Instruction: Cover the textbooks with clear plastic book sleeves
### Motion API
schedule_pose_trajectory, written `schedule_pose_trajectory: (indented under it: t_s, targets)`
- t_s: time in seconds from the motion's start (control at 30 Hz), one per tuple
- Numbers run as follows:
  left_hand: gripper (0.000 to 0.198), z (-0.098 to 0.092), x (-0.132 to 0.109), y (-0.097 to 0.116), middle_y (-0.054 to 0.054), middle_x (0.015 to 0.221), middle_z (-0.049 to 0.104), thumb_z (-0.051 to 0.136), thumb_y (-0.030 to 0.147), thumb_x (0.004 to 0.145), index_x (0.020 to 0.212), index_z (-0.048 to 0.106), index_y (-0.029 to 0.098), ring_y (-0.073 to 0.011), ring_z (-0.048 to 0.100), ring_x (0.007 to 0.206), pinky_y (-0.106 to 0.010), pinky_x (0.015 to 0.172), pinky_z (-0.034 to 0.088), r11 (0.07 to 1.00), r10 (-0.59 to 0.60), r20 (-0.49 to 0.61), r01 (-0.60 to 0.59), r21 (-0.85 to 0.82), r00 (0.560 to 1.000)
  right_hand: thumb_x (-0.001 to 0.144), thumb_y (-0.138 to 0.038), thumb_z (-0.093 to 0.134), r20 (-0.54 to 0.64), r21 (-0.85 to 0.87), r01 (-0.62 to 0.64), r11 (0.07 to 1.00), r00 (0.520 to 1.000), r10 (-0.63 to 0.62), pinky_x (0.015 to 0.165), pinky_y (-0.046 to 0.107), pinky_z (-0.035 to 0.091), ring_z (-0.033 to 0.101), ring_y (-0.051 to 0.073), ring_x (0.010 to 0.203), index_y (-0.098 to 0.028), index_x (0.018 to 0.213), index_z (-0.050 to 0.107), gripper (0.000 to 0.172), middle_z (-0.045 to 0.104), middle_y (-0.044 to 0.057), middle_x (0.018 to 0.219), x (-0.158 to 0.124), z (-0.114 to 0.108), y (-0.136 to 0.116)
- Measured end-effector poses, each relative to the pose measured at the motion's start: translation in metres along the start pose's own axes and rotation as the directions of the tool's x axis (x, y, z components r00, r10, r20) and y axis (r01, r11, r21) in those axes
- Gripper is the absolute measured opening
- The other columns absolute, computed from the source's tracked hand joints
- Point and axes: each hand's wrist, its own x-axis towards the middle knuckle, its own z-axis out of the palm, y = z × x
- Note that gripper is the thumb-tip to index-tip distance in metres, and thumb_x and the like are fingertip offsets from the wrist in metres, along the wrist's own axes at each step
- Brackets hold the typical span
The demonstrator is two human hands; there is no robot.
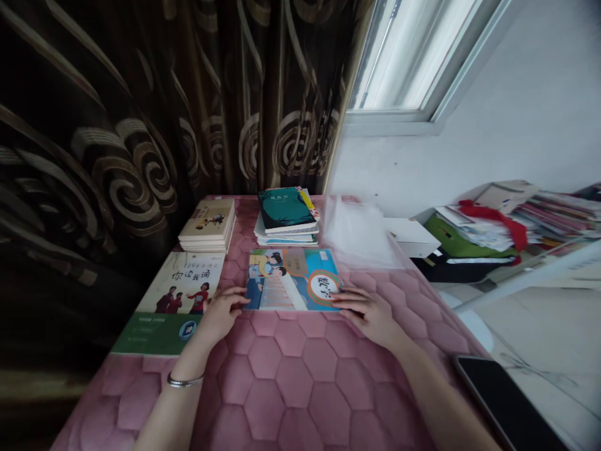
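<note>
A mathematics textbook [291, 283] with a colourful illustrated cover lies sideways on the pink padded table cover [300, 363]. My left hand [223, 314] grips its left edge, thumb and fingers at the near corner. At the opposite edge, my right hand [370, 316] has its fingers on the near right corner, beside the round white title patch. A larger green-and-cream book [164, 300] lies flat to the left, partly behind my left hand and forearm.
At the back left is a stack of beige books [206, 222]. A dark teal book [286, 210] tops another pile at the back middle. Clear plastic covers [359, 232] lie right of it. A phone [507, 401] sits at the near right. Papers and a white box [410, 237] are beyond.
</note>
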Motion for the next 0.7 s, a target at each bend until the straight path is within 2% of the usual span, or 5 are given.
schedule_pose_trajectory:
  t_s: [0.1,0.2,0.37,0.5,0.7]
  targets:
    - [0.040,-0.003,-0.001,-0.001,-0.004,0.110,0.066,0.062,0.002,0.068,0.095,0.075,0.029,-0.0207,0.061,0.105,-0.037,0.091,0.046,1.000,-0.025,0.019,0.026,-0.001,1.000,0.087,-0.026,0.055,-0.029,-0.026,-0.035,0.999,0.999,0.034,0.092,0.045,0.050,0.062,0.023,0.104,-0.032,0.093,0.076,0.022,0.071,0.004,0.105,-0.003,-0.005,0.000]
    - [0.040,-0.004,-0.003,0.001,-0.002,0.092,0.067,0.062,0.007,0.071,0.103,0.072,0.028,-0.0175,0.063,0.090,-0.030,0.082,0.048,0.999,-0.039,0.075,0.041,-0.033,0.996,0.084,-0.032,0.058,-0.047,-0.067,-0.141,0.988,0.989,0.138,0.078,0.039,0.053,0.063,0.023,0.088,-0.030,0.091,0.077,0.020,0.068,0.007,0.093,-0.006,-0.011,-0.003]
    - [0.031,0.003,-0.002,0.011,0.000,0.082,0.070,0.058,0.025,0.081,0.110,0.068,0.026,-0.0158,0.064,0.076,-0.026,0.069,0.045,0.991,-0.110,0.099,0.118,-0.070,0.989,0.085,-0.038,0.056,0.026,-0.056,-0.258,0.965,0.965,0.260,0.068,0.033,0.051,0.060,0.018,0.069,-0.030,0.102,0.073,0.025,0.068,0.003,0.079,-0.005,-0.015,-0.013]
    - [0.028,0.009,0.001,0.015,0.002,0.075,0.069,0.058,0.025,0.081,0.107,0.068,0.025,-0.0156,0.063,0.071,-0.026,0.066,0.042,0.981,-0.186,0.040,0.188,-0.054,0.982,0.084,-0.039,0.056,-0.014,0.010,-0.307,0.952,0.951,0.307,0.065,0.031,0.050,0.060,0.017,0.064,-0.027,0.099,0.074,0.026,0.070,0.002,0.076,-0.002,-0.013,-0.016]
    - [0.028,0.010,0.004,0.010,0.003,0.072,0.068,0.057,0.021,0.079,0.105,0.067,0.024,-0.0145,0.062,0.069,-0.025,0.066,0.043,0.977,-0.182,0.033,0.185,-0.110,0.983,0.082,-0.034,0.056,0.005,0.134,-0.350,0.927,0.936,0.352,0.064,0.030,0.051,0.063,0.017,0.067,-0.025,0.102,0.073,0.028,0.071,0.001,0.075,-0.004,-0.012,-0.008]
